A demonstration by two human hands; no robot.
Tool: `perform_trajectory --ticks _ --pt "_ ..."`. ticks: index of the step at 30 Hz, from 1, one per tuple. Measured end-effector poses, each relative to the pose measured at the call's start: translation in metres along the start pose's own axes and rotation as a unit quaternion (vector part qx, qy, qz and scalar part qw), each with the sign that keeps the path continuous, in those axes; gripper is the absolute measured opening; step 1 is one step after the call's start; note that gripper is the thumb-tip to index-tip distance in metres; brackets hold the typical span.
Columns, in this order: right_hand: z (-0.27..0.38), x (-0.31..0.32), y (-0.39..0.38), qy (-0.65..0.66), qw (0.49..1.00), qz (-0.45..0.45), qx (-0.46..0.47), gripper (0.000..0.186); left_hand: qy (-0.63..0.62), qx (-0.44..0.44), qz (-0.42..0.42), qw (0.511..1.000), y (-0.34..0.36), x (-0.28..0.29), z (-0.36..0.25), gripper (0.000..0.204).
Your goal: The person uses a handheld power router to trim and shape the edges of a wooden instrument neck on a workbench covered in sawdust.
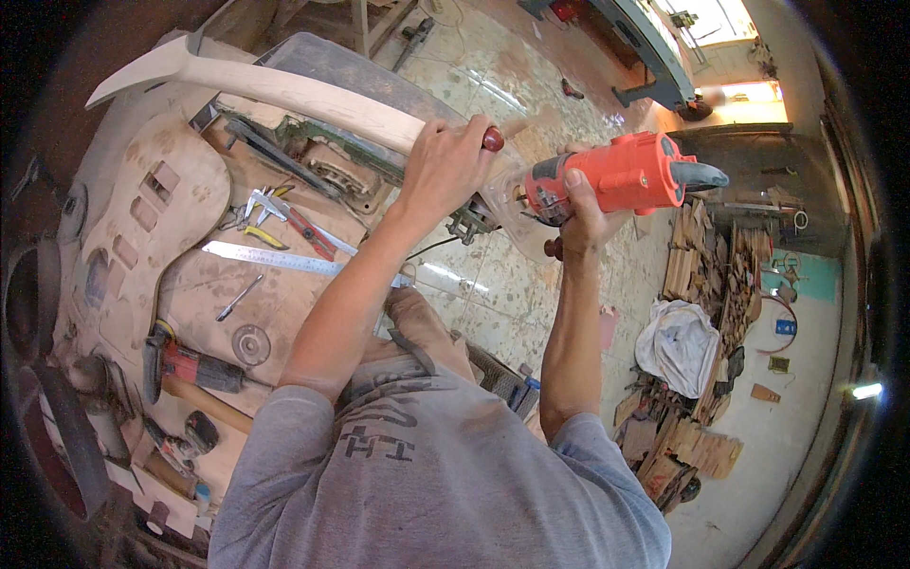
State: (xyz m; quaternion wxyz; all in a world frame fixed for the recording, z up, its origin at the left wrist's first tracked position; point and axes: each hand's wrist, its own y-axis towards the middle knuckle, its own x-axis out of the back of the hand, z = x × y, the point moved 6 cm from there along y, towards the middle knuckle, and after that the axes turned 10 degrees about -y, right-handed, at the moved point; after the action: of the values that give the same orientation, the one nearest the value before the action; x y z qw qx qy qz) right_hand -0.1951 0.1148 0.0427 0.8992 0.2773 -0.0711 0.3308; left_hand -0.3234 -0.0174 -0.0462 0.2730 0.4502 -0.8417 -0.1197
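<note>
My right hand (585, 213) is wrapped around the orange-red body of a handheld router (611, 180), its thumb over the top. The router is tipped on its side, its clear base plate (517, 213) toward a pale wooden guitar neck (313, 95). My left hand (445, 166) is closed at the router's upper dark red knob (493, 138), over the near end of the neck; what its fingertips press on is partly hidden. A second dark red knob (554, 248) shows below my right hand. The neck lies across a green metal vise (327, 161), its angled head pointing left.
A guitar-shaped wooden template (142, 218) with cut-outs lies on the workbench (284, 308) at left. Near it are a steel ruler (275, 258), pliers, calipers, a pen and a red-black power tool (204, 368). Wood offcuts (697, 256) and a white sack (678, 346) are piled at right.
</note>
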Motion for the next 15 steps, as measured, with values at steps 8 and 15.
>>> perform_trajectory --ticks 8,15 --pt "0.0024 -0.0023 -0.0031 0.01 1.0 -0.015 0.009 0.075 0.007 0.003 0.002 1.0 0.0 -0.0022 0.0034 0.022" --pt "0.0066 -0.0033 -0.0027 0.044 0.999 -0.02 0.012 0.069 0.032 -0.005 0.021 0.999 -0.0001 -0.0027 0.0041 0.025"
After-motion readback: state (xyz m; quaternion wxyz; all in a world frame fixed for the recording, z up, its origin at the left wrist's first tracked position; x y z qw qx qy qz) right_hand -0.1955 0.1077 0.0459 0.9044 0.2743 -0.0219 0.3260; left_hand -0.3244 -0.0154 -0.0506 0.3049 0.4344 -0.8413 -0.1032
